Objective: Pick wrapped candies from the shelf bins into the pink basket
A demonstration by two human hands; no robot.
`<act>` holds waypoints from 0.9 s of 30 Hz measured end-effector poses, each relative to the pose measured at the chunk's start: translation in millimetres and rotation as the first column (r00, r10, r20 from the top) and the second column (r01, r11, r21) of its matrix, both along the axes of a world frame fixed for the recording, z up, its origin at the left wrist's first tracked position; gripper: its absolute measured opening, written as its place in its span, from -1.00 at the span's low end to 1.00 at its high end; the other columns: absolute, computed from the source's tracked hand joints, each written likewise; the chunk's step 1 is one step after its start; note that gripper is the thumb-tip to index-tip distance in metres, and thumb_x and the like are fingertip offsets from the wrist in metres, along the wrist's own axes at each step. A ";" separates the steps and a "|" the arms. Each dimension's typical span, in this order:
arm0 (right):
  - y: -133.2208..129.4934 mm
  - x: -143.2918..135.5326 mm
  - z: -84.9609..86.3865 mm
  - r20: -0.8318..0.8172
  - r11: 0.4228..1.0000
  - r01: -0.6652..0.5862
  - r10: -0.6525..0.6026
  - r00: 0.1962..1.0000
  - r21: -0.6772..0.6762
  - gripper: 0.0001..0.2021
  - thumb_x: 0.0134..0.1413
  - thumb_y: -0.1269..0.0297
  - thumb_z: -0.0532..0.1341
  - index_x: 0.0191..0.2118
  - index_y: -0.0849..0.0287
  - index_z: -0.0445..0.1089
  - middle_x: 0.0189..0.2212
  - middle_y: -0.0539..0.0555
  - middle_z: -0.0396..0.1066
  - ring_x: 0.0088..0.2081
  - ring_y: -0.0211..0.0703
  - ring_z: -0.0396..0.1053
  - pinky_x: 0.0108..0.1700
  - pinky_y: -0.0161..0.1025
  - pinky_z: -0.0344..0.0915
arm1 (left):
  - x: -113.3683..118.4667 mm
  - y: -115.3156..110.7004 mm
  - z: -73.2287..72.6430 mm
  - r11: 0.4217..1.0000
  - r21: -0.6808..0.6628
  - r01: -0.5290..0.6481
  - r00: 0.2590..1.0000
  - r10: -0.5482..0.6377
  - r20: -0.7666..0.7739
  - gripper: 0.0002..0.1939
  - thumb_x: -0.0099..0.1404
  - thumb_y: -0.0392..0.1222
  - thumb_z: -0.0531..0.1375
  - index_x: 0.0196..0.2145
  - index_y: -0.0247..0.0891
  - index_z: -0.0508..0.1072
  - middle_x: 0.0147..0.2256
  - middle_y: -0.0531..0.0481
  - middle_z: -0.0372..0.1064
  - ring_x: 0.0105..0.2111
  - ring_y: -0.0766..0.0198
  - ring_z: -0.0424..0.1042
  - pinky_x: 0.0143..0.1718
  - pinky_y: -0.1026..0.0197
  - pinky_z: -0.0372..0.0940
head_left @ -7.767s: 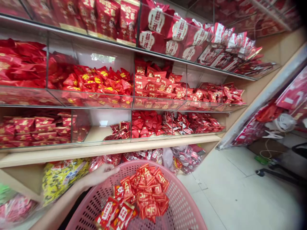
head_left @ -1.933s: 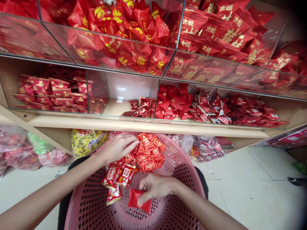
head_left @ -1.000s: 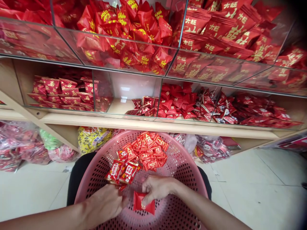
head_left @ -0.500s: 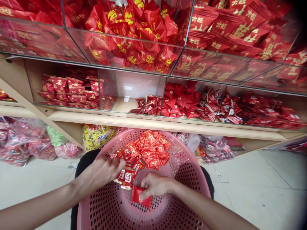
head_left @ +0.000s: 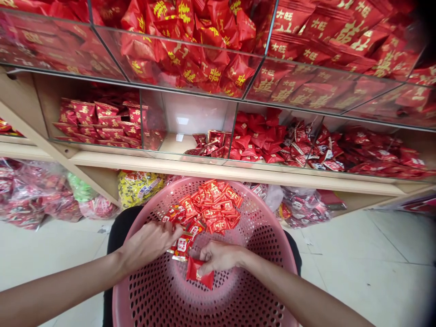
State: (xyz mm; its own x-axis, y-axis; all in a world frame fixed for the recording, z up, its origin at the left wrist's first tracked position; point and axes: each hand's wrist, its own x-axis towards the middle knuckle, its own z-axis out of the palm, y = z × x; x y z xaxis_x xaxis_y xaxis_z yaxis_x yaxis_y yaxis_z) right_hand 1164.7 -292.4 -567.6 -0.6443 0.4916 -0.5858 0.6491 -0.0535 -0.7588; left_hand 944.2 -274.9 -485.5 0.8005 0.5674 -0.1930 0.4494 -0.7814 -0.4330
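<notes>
A pink perforated plastic basket [head_left: 265, 281] holds small wrapped candies. My right hand [head_left: 220, 256] pinches a plain red candy packet [head_left: 199, 273] between thumb and fingers, low over the basket's middle. My left hand [head_left: 151, 240] is closed, its fingers curled down at the candies with white labels [head_left: 182, 245]; what its fingertips grip is hidden. Just beyond both hands lies a pile of orange-red candies [head_left: 218, 206] with gold print, against the basket's far side.
Beyond the basket, a wooden shelf edge [head_left: 238, 171] runs across, with glass-fronted bins of red packets [head_left: 190, 45] above. Bagged candies, including a yellow bag [head_left: 139, 187], sit underneath on the tiled floor [head_left: 357, 254]. Dark-clothed legs [head_left: 124, 227] flank the basket.
My left hand has moved slightly right, covering more of the white-labelled candies. My right hand keeps hold of the red packet, nearly still. The view has tilted down a little.
</notes>
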 end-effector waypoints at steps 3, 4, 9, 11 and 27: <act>0.3 -0.1 -2.4 -0.017 0.999 -0.020 0.021 1.000 0.049 -0.68 -0.17 0.13 0.27 -0.62 0.23 0.18 -0.70 -0.18 -0.03 -0.61 -0.44 -0.08 -0.56 -0.37 -0.14 | 11.9 -8.6 -5.9 0.995 -0.056 0.085 0.990 -0.079 0.114 -0.66 0.17 -0.43 0.04 -0.10 -0.22 0.31 -0.21 -0.12 0.37 -0.22 0.20 0.39 -0.25 0.13 0.26; 0.4 0.0 -2.6 -0.024 0.998 -0.031 0.032 0.999 0.061 -0.67 -0.16 0.14 0.27 -0.63 0.23 0.16 -0.71 -0.18 -0.05 -0.62 -0.45 -0.10 -0.56 -0.37 -0.15 | 16.5 -11.7 -11.2 0.992 -0.050 0.114 0.984 -0.106 0.141 -0.69 0.18 -0.39 0.04 -0.11 -0.21 0.34 -0.14 -0.14 0.35 -0.12 0.15 0.34 -0.15 0.06 0.23; -1.1 0.9 0.0 -0.030 0.996 -0.051 0.054 0.998 0.078 -0.64 -0.15 0.14 0.25 -0.65 0.22 0.10 -0.72 -0.19 -0.07 -0.63 -0.46 -0.11 -0.59 -0.38 -0.16 | 31.0 -22.4 -50.0 0.995 0.051 0.090 0.982 -0.097 0.161 -0.59 0.13 -0.37 0.07 -0.05 -0.17 0.39 0.01 -0.15 0.27 0.04 0.13 0.21 0.07 0.00 0.09; -2.3 1.4 2.2 -0.032 0.995 -0.053 0.056 0.998 0.085 -0.65 -0.14 0.14 0.24 -0.65 0.22 0.10 -0.72 -0.18 -0.06 -0.64 -0.45 -0.11 -0.59 -0.38 -0.15 | 30.9 -25.0 -62.3 0.992 0.085 0.096 0.989 -0.105 0.108 -0.57 0.12 -0.33 0.08 -0.03 -0.13 0.37 0.03 -0.12 0.26 0.06 0.13 0.19 0.09 -0.03 0.07; -5.4 -0.5 11.5 0.050 0.993 -0.089 0.085 0.995 0.073 -0.67 -0.16 0.16 0.23 -0.67 0.21 0.11 -0.74 -0.18 -0.05 -0.65 -0.44 -0.10 -0.61 -0.38 -0.14 | 27.0 -28.7 -74.4 0.993 0.029 0.115 0.982 -0.118 0.148 -0.61 0.15 -0.26 0.09 -0.04 -0.07 0.38 -0.01 -0.03 0.30 0.06 0.16 0.19 0.13 0.00 -0.01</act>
